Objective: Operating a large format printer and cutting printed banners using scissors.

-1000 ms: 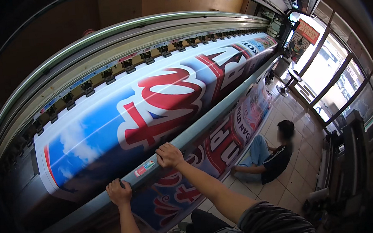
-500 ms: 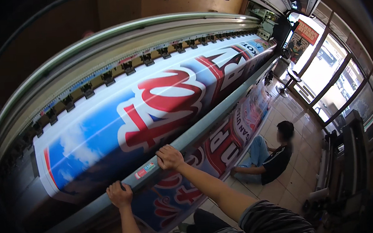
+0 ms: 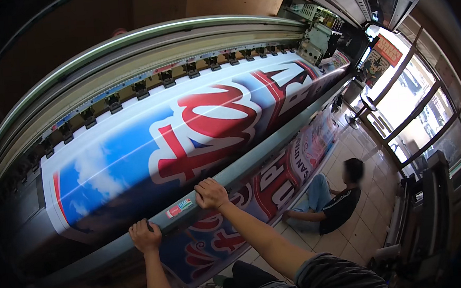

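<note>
Resting on the rail point(image 3: 253, 166), running lower-left to upper-right: left hand point(image 3: 145, 235), right hand point(image 3: 211, 193).

A wide printed banner point(image 3: 187, 131), blue with red and white shapes, spans the printer bed and hangs below its front rail; a small red-and-green sticker point(image 3: 179, 207) sits on that rail; a red poster point(image 3: 388, 51) hangs far right by the windows.

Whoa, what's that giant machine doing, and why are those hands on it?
It is a very wide printer with a big blue, red and white banner lying across it and hanging down the front. The person's left hand and right hand both rest on the grey front bar. Another person sits on the tiled floor beside the hanging banner.
</note>
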{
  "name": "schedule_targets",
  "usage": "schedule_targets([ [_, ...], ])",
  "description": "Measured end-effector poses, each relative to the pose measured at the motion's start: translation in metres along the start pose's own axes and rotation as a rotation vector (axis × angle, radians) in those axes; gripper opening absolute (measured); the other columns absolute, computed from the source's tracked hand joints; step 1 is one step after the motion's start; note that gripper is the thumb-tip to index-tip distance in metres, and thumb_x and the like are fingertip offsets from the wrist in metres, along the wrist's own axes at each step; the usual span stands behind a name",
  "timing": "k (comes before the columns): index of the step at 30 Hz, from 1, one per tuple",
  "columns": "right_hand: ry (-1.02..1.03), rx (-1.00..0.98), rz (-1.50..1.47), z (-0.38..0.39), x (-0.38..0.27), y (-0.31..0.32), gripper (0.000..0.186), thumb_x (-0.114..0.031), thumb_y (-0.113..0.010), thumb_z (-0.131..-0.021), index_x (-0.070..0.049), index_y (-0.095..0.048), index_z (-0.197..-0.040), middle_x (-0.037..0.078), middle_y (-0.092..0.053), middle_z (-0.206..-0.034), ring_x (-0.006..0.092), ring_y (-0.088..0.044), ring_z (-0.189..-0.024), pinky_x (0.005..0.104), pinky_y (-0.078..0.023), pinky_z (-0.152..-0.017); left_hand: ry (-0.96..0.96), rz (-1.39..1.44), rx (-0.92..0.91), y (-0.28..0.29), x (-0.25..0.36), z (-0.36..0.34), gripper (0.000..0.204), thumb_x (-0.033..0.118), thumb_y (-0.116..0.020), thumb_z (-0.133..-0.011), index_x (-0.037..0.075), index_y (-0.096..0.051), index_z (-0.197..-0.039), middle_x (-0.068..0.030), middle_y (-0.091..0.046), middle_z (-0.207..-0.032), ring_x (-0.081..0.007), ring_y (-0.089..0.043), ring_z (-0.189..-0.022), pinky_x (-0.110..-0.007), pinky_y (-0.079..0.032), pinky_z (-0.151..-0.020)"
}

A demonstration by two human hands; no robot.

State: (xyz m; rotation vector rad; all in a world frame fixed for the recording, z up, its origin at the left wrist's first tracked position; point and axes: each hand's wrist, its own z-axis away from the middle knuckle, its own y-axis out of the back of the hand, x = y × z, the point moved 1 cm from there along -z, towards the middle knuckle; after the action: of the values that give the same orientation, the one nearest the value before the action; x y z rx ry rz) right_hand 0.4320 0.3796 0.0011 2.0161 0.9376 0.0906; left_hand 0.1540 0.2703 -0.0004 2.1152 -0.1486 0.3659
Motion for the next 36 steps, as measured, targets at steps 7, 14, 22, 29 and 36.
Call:
schedule_targets([
  [7, -0.034, -0.06, 0.006, -0.001, -0.002, 0.001, 0.016, -0.022, -0.061, -0.08, -0.007, -0.063, -0.085, 0.012, -0.061, -0.085, 0.0311, -0.06, -0.088, 0.0427, -0.048, -0.09, -0.024, -0.004, 0.018, 0.002, 0.002, -0.002, 0.018, 0.019, -0.058, -0.08, 0.003, -0.065, -0.083, -0.0141, -0.065, -0.083, -0.033, -0.06, -0.083, -0.046, -0.044, -0.086],
  [14, -0.034, 0.0, 0.002, 0.001, -0.004, 0.003, 0.015, -0.022, -0.062, -0.077, -0.008, -0.062, -0.081, 0.012, -0.061, -0.084, 0.0307, -0.06, -0.087, 0.0419, -0.048, -0.088, 0.02, -0.038, -0.179, 0.008, 0.002, -0.006, 0.025, 0.028, -0.059, -0.085, 0.004, -0.065, -0.081, -0.0168, -0.066, -0.082, -0.0347, -0.062, -0.083, -0.047, -0.043, -0.081],
  [22, -0.117, -0.125, 0.052, 0.004, 0.002, -0.004, 0.016, -0.025, -0.064, -0.075, -0.01, -0.061, -0.078, 0.013, -0.062, -0.083, 0.0336, -0.061, -0.088, 0.045, -0.049, -0.085, -0.149, 0.067, -0.508, 0.032, -0.02, -0.012, 0.062, 0.052, -0.056, -0.092, 0.003, -0.059, -0.13, -0.022, -0.066, -0.114, -0.0402, -0.061, -0.106, -0.052, -0.041, -0.098],
  [29, -0.02, -0.031, 0.023, 0.005, 0.002, -0.004, 0.016, -0.022, -0.061, -0.077, -0.007, -0.066, -0.083, 0.012, -0.064, -0.084, 0.0316, -0.062, -0.089, 0.0443, -0.049, -0.084, -0.151, -0.038, -0.341, 0.038, -0.033, -0.002, 0.055, 0.058, -0.06, -0.088, 0.006, -0.067, -0.105, -0.0148, -0.067, -0.091, -0.0328, -0.063, -0.088, -0.044, -0.044, -0.084],
  [36, 0.033, -0.002, 0.008, 0.001, 0.0, -0.003, 0.022, -0.022, -0.062, -0.078, -0.005, -0.071, -0.089, 0.012, -0.065, -0.084, 0.0315, -0.062, -0.086, 0.0431, -0.049, -0.084, -0.04, 0.021, -0.312, 0.036, -0.035, 0.0, 0.057, 0.059, -0.058, -0.09, 0.004, -0.067, -0.102, -0.015, -0.067, -0.093, -0.0319, -0.062, -0.092, -0.042, -0.043, -0.087],
])
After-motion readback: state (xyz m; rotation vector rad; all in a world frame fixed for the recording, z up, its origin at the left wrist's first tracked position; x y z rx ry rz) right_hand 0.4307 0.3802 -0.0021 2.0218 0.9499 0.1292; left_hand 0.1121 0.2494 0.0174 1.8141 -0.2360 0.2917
